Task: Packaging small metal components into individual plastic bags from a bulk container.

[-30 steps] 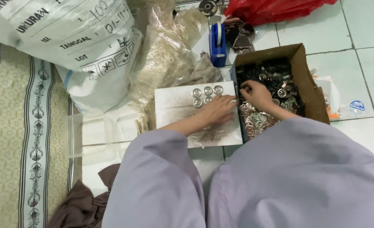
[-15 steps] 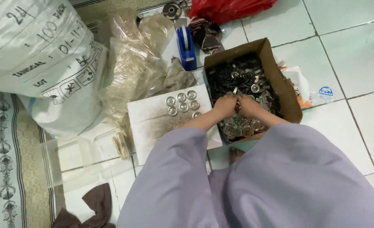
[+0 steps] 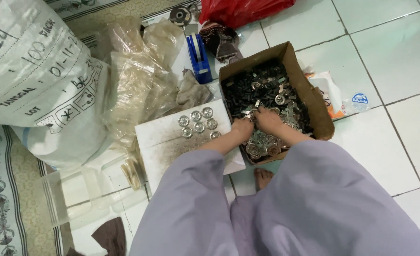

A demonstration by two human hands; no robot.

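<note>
A brown cardboard box [image 3: 320, 111] on the tiled floor holds many small black pieces and round silver metal discs [image 3: 264, 146]. My left hand [image 3: 241, 129] rests at the box's left wall, fingers curled down among the parts. My right hand [image 3: 269, 119] is inside the box, fingers bent over the silver discs. What either hand grips is hidden. Left of the box lies a white board [image 3: 167, 147] with several silver discs [image 3: 198, 123] set in rows near its far edge.
A large white woven sack [image 3: 34, 90] stands at the left. Crumpled clear plastic bags [image 3: 134, 80] lie beside it. A blue tape dispenser [image 3: 198, 57] and a red bag [image 3: 243, 10] are beyond the box. A clear plastic tray [image 3: 77, 194] sits at lower left.
My left hand left the white board and came to the box next to my right hand. The view shifted, so everything sits further right and lower.
</note>
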